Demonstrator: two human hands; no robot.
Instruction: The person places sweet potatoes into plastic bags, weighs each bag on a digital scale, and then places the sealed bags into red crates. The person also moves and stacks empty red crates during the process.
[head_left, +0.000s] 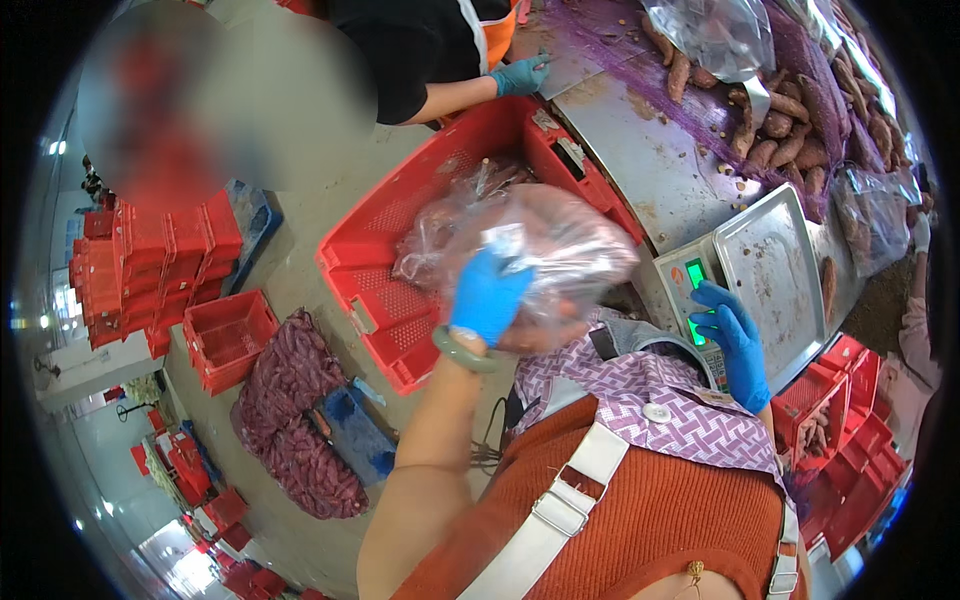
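Note:
My left hand (490, 296), in a blue glove, grips the gathered top of a clear plastic bag of sweet potatoes (575, 250). The bag hangs over the red plastic crate (365, 270), slightly smeared by motion. Inside the crate other clear bags (437, 225) lie partly hidden behind it. Over the right side of the digital scale (672, 285) is my right hand (735, 335), also blue-gloved. Its fingers are apart and hold nothing. A metal tray (768, 262) with dirt specks sits on the scale, and its display glows green.
Loose sweet potatoes (790, 130) lie by a purple mesh sack (828, 85) on the metal table (610, 120). A co-worker's gloved hand (520, 76) rests near the table's corner. Filled sacks (290, 420) and stacked red crates (165, 260) stand on the floor at left.

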